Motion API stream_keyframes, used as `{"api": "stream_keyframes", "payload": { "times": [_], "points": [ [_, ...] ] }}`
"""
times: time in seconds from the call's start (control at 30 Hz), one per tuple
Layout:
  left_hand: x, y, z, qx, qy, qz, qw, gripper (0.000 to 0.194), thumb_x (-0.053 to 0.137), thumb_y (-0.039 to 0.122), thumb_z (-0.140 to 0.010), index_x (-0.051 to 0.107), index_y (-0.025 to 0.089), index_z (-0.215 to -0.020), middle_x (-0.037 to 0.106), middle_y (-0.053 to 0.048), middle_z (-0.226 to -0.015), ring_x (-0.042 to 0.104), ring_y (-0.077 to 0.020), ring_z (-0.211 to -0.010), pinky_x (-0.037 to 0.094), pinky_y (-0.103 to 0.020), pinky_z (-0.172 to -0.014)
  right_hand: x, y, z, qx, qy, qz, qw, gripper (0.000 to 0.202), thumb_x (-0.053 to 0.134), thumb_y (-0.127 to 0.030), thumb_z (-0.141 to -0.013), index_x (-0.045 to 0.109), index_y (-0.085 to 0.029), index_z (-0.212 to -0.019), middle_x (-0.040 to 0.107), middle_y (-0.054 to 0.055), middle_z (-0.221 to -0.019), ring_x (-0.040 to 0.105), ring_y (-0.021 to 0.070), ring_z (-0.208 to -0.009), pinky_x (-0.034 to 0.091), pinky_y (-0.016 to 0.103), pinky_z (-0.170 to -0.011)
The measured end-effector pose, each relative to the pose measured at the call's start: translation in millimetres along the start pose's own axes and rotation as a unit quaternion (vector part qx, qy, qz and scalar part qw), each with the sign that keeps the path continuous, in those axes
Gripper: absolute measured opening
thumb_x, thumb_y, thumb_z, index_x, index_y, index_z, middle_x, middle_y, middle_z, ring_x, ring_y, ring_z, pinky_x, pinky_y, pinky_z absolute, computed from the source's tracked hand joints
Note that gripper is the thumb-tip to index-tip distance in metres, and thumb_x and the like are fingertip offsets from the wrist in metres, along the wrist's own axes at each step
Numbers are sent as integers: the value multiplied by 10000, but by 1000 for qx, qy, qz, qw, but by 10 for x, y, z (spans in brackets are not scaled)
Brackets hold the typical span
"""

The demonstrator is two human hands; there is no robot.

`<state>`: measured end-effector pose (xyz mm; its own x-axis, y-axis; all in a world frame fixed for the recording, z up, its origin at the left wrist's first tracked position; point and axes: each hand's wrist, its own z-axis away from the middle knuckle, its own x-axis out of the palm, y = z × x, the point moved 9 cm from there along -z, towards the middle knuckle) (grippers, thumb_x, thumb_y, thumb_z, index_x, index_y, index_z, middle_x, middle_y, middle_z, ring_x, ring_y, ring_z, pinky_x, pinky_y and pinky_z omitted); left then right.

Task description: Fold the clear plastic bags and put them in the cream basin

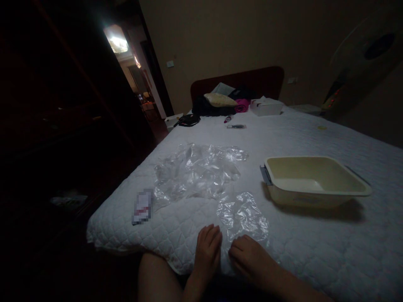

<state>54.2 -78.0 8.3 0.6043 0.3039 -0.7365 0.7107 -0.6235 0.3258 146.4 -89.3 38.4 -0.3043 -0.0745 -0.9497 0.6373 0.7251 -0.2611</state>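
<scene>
Clear, crinkled plastic film [244, 214] lies on the bed [182, 222] before you. Your left hand [208, 247] rests loosely open, fingers together; your right hand [247, 253] curls at its edge, any pinch hidden.

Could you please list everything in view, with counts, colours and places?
Bed: one, white quilted cover, centre
Crumpled plastic pieces: at least two, clear; larger mid-bed, smaller by the hands
Basin: one, cream, grey clips, bed's right
Pixelated item: one, whitish and red, bed's left edge
White box: one, far end
Pink roll: one, beside box
Dark bag: one, far left
Headboard: one, dark red, behind
Fan: one, dark, right
Small far items, floor: unclear
Left hand: one, bare, near edge
Right hand: one, bare, at smaller plastic
</scene>
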Motion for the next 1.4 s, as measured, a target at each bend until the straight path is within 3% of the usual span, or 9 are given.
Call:
{"api": "stream_keyframes", "payload": {
  "times": [0.17,0.4,0.63,0.87,1.07,1.23,1.4],
  "points": [
    [88,-9,-132,22,-31,-3,999,561,392,-14,-723,393,174,-1251,476,-101,-1250,366,-236,-1204,361,-474,-952,-209,244,-87,66,-5,-87,994,168,411,-192,-849,574,-183,-811,602,38,-825,517,159,-758,375,276,-697],
    [112,-37,-325,-21,-24,98,995,516,422,34,-719,447,219,-1200,518,-64,-1207,355,-229,-1217,305,-512,-979,-521,645,-184,137,64,-253,956,170,464,-280,-837,601,-181,-848,631,39,-834,562,157,-788,421,278,-742],
    [66,9,-371,-25,-16,139,990,438,469,43,-646,531,215,-1044,522,-63,-1188,320,-255,-1235,251,-556,-986,-474,648,-167,126,49,-355,925,197,491,-326,-819,619,-176,-825,630,30,-811,569,148,-758,447,258,-687],
    [141,-9,-360,-27,-41,117,992,276,480,74,-694,567,212,-917,589,-49,-1076,412,-232,-1168,237,-546,-995,-371,683,-170,145,31,-401,904,213,478,-345,-820,603,-172,-830,621,24,-777,572,138,-706,460,254,-653],
    [150,-54,-349,-48,-49,132,989,282,518,146,-735,532,200,-1011,604,-64,-1053,447,-231,-1145,236,-549,-997,-479,809,-177,167,71,-361,915,201,490,-344,-813,591,-170,-827,625,28,-780,573,145,-727,460,270,-671],
    [147,-37,-369,-46,-53,117,991,146,502,174,-784,581,196,-905,611,-66,-1035,450,-228,-1141,262,-540,-987,-452,930,-209,175,79,-334,923,222,478,-351,-818,599,-164,-828,630,39,-795,570,143,-710,459,265,-649],
    [121,-55,-364,-56,-23,100,993,120,490,176,-794,604,188,-830,538,-87,-1164,393,-247,-1187,298,-529,-972,-434,1062,-275,175,106,-319,926,229,480,-360,-815,600,-167,-840,635,44,-810,573,156,-732,455,270,-660]
  ]
}}
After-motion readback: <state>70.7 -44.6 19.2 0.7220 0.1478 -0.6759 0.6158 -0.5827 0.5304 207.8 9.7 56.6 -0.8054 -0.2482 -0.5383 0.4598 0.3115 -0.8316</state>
